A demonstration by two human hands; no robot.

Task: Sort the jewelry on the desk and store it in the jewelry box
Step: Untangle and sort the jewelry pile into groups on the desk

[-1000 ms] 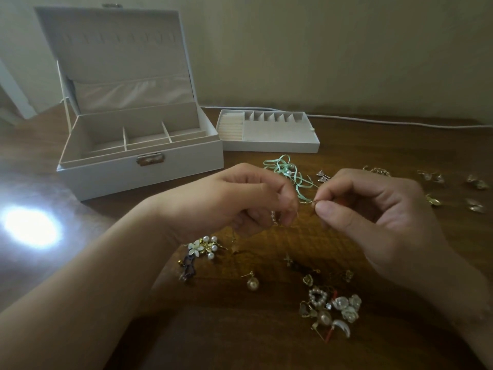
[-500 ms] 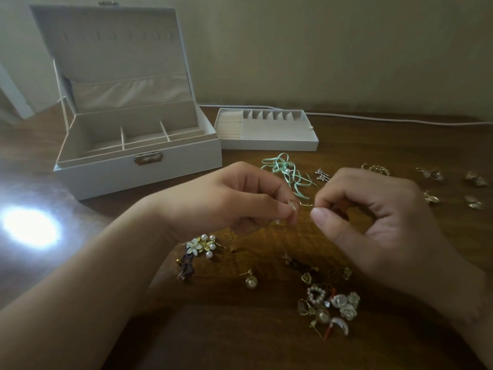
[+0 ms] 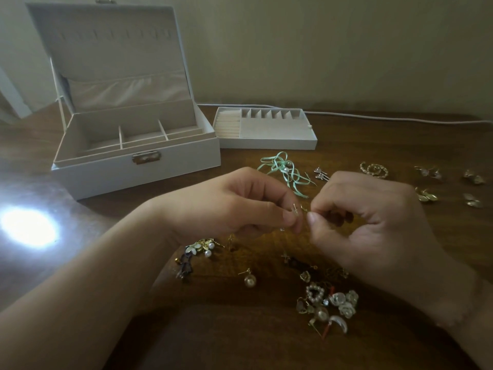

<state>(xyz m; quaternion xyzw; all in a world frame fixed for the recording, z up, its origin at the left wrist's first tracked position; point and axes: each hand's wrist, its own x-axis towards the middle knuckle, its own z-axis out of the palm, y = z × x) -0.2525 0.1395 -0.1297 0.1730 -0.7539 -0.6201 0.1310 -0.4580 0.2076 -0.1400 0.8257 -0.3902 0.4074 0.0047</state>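
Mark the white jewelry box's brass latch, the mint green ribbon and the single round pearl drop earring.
white jewelry box's brass latch (image 3: pixel 146 157), head view, centre of the latch plate.
mint green ribbon (image 3: pixel 282 169), head view, on the knotted loops.
single round pearl drop earring (image 3: pixel 250 280), head view, on the pearl.

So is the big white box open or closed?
Open. The jewelry box has its lid standing upright, with the dividers inside showing.
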